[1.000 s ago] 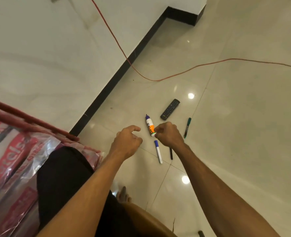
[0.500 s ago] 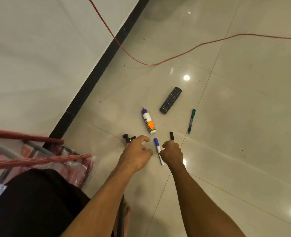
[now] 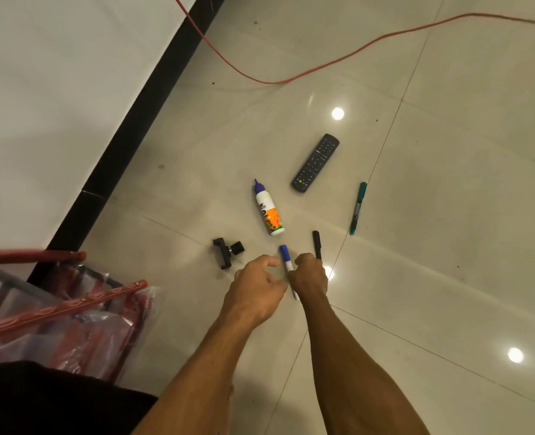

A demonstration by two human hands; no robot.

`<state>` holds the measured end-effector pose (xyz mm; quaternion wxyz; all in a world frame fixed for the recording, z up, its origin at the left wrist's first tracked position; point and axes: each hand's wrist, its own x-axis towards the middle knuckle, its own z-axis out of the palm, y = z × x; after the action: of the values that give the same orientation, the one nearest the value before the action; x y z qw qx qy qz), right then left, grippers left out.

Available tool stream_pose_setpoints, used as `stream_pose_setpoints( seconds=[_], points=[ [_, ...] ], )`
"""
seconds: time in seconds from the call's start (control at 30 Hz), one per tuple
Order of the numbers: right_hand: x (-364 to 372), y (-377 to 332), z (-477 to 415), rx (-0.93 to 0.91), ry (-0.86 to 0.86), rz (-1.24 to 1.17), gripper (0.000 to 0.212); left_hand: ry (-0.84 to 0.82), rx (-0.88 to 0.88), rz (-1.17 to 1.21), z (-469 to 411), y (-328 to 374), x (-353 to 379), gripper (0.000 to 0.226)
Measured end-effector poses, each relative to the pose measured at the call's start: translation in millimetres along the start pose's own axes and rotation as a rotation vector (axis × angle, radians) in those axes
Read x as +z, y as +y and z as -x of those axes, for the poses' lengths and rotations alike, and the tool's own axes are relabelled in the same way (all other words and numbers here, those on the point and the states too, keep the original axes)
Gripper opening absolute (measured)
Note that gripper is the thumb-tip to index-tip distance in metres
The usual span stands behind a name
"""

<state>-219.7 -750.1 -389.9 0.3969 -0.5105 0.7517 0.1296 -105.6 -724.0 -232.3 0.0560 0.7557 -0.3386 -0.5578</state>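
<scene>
The white marker with the blue cap (image 3: 286,260) lies flat on the glossy cream tile floor (image 3: 448,215), right in the gap between both hands. The cap end points away from the person and a touch toward the black-skirted edge of the floor (image 3: 153,98). Its long axis runs back under the right wrist.

The right hand (image 3: 310,276) is curled just beside the barrel, and honestly I can't tell if it's pinching anything. The left hand (image 3: 255,288) is loosely curled with nothing in it, forefinger reaching toward the cap.

My worry is that a round barrel on slick tile will roll or skid if a fingertip clips it off-centre. The thin black pen (image 3: 316,243) also runs under the right knuckles, so it's easy to grab or knock the wrong one.

Further out:
- a white glue bottle with an orange label (image 3: 270,213) near the cap
- a black clamp mount (image 3: 227,252) to the left
- a black remote (image 3: 315,163)
- a green marker (image 3: 357,208)
</scene>
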Motion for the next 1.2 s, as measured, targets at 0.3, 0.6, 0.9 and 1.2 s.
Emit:
stream_pose_setpoints(
  seconds=[0.3, 0.6, 0.9, 1.2],
  points=[
    [29, 9, -19, 0.029, 0.02, 0.022, 0.03, 0.048, -0.049, 0.214, -15, -1, -5, 0.036],
    [22, 12, -26, 0.003, 0.018, -0.112, 0.025, 0.028, -0.043, 0.23, -16, -2, -7, 0.035],
    [-67, -27, 19, -0.115, -0.459, -0.802, 0.023, 0.191, -0.019, 0.305, -20, -11, -21, 0.027],
    [-94, -57, 49, -0.343, -0.616, -0.841, 0.026, 0.221, 0.036, 0.459, -17, -2, -36, 0.012]
  ],
)
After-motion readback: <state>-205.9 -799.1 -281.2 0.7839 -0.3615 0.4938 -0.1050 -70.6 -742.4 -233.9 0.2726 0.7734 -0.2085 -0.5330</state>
